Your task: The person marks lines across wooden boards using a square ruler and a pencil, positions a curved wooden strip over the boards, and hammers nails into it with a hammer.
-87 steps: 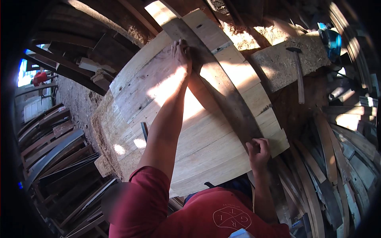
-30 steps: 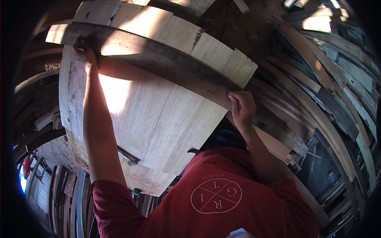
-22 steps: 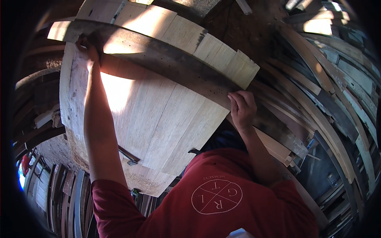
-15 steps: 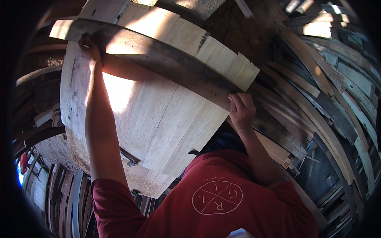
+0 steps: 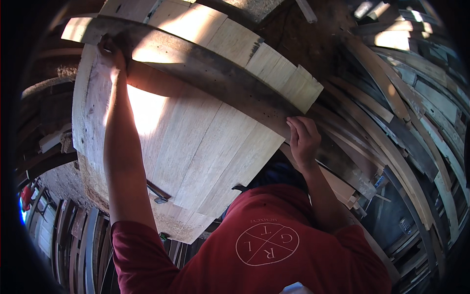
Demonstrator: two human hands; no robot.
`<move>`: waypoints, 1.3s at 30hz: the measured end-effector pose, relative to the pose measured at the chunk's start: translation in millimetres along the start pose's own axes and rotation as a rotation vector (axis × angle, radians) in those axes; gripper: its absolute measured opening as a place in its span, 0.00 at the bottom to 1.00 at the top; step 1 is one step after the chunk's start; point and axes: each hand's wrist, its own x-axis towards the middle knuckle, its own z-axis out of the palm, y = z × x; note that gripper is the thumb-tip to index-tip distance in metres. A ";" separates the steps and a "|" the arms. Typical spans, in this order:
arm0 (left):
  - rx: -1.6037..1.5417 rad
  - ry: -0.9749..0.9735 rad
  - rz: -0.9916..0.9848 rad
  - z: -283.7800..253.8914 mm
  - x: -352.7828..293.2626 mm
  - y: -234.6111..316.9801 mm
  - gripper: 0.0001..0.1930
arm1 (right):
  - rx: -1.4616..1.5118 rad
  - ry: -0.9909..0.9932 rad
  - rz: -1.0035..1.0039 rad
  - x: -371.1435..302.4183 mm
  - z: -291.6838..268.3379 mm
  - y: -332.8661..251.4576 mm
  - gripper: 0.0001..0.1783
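A long dark plank (image 5: 220,81) lies slantwise across a panel of pale boards (image 5: 196,142) set edge to edge. My left arm is stretched far out, and my left hand (image 5: 113,56) is closed at the plank's near edge, close to its left end. Shade hides part of those fingers. My right hand (image 5: 305,139) is closed with bent fingertips at the plank's right end, beside the panel's corner. A dark metal clamp-like piece (image 5: 159,194) rests on the near part of the panel.
Long timber strips (image 5: 396,142) are piled along the right side. More upright or stacked pieces (image 5: 81,245) stand at the lower left. Sawdust (image 5: 93,188) lies by the panel's left edge. Bright sunlight patches (image 5: 147,110) fall on the boards.
The view has shifted slightly. Both hands keep their places at the two ends of the dark plank, with hardly any visible movement.
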 end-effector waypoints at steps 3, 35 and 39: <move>0.062 -0.084 -0.004 5.5 -6.7 4.9 0.14 | -0.016 0.010 -0.016 6.3 -0.8 -4.8 0.06; -0.409 0.002 -0.082 25.5 -20.5 4.5 0.08 | -0.096 0.021 -0.194 7.7 28.6 -12.6 0.10; -0.095 0.004 0.076 25.3 -6.6 -22.5 0.13 | -0.089 0.067 -0.160 6.2 27.3 -20.7 0.09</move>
